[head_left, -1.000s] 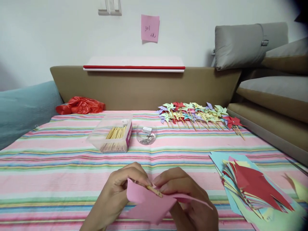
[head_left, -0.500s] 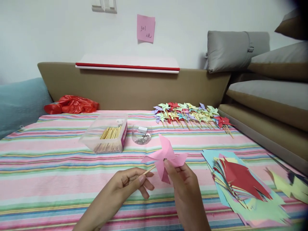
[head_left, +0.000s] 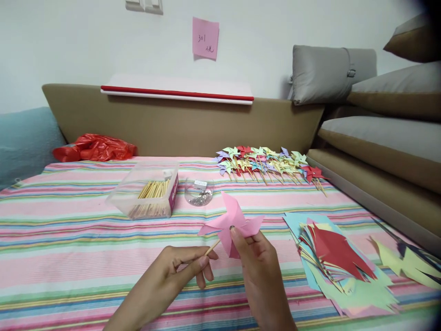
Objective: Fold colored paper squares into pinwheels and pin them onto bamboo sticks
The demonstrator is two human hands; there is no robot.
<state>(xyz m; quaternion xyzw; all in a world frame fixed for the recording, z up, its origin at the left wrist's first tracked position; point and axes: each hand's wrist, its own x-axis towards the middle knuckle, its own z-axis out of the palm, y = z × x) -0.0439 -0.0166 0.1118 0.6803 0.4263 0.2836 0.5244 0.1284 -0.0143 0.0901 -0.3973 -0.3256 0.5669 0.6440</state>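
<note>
in two hands (head_left: 186,269), one pinwheel (head_left: 231,224)

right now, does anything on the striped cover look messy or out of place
Only the cut paper stack on the right: its sheets are fanned out and askew, with loose yellow scraps beside it. The box of sticks stands upright, nothing spilled, and the held pink pinwheel looks intact.

A pink sticky note (head_left: 206,38) on the wall, far beyond and above the right hand (head_left: 263,271), bears handwritten "301" with a scrawled character beneath, too unclear to read.
</note>
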